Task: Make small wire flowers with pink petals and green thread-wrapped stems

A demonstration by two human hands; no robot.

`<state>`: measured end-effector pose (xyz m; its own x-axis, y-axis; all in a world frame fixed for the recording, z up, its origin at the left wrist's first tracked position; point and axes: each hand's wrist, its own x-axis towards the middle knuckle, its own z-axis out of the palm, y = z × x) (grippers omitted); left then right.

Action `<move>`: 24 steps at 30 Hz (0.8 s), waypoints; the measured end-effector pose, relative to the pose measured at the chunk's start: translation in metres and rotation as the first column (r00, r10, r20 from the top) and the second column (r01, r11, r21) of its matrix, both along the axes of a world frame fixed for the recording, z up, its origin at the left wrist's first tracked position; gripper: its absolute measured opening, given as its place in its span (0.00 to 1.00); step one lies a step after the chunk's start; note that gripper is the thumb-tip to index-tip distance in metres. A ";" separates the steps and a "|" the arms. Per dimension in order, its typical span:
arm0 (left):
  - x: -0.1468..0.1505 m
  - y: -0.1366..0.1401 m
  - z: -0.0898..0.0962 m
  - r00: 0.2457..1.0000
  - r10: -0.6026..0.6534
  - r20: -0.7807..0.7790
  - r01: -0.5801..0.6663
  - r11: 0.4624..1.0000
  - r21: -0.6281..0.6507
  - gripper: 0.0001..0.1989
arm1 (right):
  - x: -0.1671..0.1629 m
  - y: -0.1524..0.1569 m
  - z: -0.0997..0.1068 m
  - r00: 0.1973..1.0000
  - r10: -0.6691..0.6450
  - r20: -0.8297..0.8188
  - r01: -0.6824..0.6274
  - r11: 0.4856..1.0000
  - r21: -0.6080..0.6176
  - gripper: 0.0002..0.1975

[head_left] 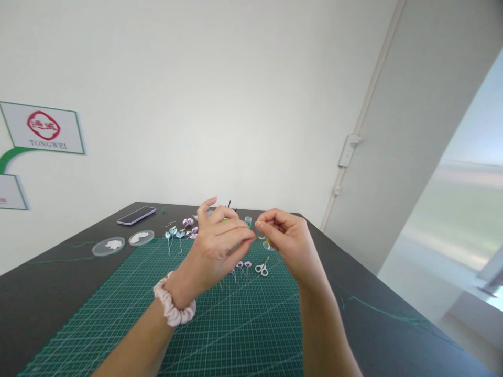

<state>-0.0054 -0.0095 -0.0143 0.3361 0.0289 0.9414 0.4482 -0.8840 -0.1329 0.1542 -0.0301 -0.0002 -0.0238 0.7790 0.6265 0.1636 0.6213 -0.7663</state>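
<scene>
My left hand [218, 246] and my right hand [286, 242] are raised above a green cutting mat [118, 314], fingertips meeting at a small thin piece pinched between them; it is too small to name for sure, perhaps a wire. A pink scrunchie [173, 306] sits on my left wrist. Under the hands lie small white-handled scissors [262, 268] and tiny pink wire petals [243, 265]. More small wire flowers, pale blue [173, 234] and purple [188, 222], lie at the mat's far edge.
The mat lies on a dark table [47, 283]. Two clear round lids [108, 246] and a phone [136, 215] rest at the far left. A small green-capped bottle [248, 221] stands behind my hands. Green thread strands trail on the table's right side [377, 311].
</scene>
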 end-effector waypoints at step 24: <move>0.004 0.005 -0.003 0.973 0.189 0.131 -0.203 0.974 0.103 0.05 | -0.007 -0.013 -0.003 0.990 0.062 0.127 -0.061 0.998 -0.017 0.08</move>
